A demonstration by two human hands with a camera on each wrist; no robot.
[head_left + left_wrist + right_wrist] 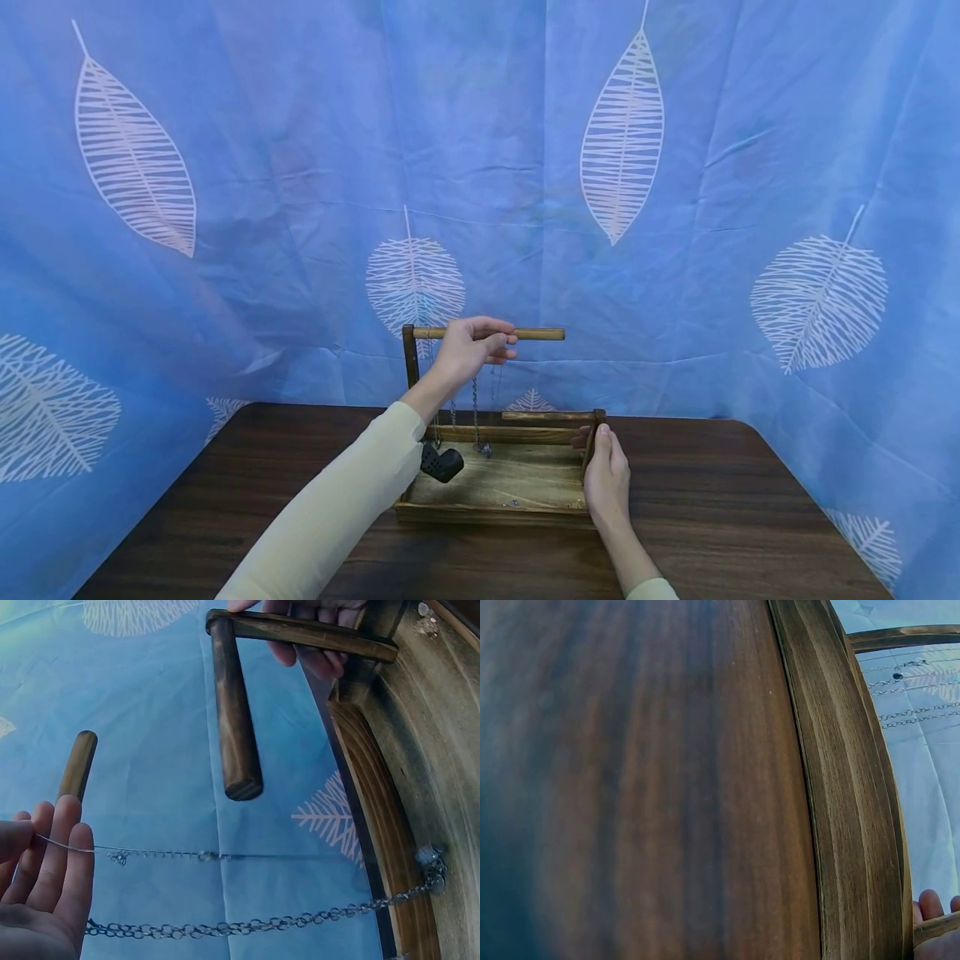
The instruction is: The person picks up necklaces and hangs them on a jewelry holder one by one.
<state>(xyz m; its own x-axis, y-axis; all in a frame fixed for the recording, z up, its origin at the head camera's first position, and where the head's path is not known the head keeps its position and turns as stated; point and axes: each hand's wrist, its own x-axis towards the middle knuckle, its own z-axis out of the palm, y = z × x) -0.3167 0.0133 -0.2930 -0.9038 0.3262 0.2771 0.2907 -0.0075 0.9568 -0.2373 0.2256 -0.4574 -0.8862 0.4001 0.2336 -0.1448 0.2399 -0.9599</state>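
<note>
A wooden jewelry stand (pixel 525 479) has a long upper bar (pixel 542 334) on the left post and a shorter, lower bar (pixel 551 416) on the right. At the upper bar, my left hand (pixel 472 346) pinches a thin silver necklace (pixel 172 853) between thumb and finger; small charms dot its strand. A thicker link chain (pixel 240 928) hangs beside it, its end down in the tray. My right hand (pixel 607 477) holds the right post (pixel 315 634), thumb on one side and fingers on the other.
Further chains (pixel 437 417) hang nearer the left post. Small shiny pieces (pixel 575 504) lie along the tray's front right. The stand sits on a dark wooden table (pixel 712 500), and a blue leaf-patterned cloth (pixel 487 125) surrounds it behind. A black device (pixel 442 462) is worn at the left wrist.
</note>
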